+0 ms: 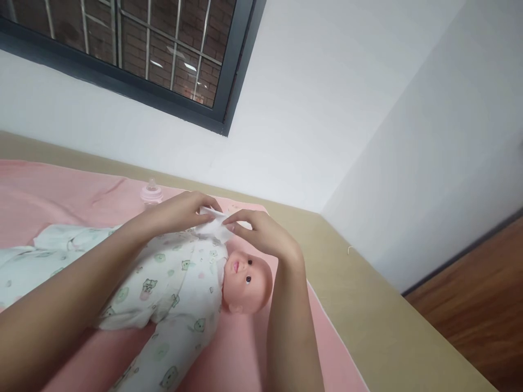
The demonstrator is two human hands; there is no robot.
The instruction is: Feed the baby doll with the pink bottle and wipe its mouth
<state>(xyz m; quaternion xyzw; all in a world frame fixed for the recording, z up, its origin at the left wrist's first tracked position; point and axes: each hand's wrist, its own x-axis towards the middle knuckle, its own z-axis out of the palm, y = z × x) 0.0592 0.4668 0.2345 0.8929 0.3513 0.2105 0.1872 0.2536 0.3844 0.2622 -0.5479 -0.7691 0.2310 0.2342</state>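
A baby doll (249,277) lies on its back, its head toward the right, dressed in white clothes (163,283) with green bear prints. Just beyond its neck and far shoulder, a thin white cloth (213,227) is pinched between both hands. My left hand (190,209) reaches over the doll's body and grips the cloth's left part, fingers closed. From the right, my right hand (259,231) pinches the edge near the doll's head between thumb and fingers. Whether the cloth is loose or part of the clothing, I cannot tell.
Under the doll spreads a pink sheet (241,348) on a pale wooden surface (388,326). A pink baby bottle (151,193) stands behind my left forearm, partly hidden. White walls (294,125) and a barred window (163,49) rise behind; brown wood (482,288) shows at right.
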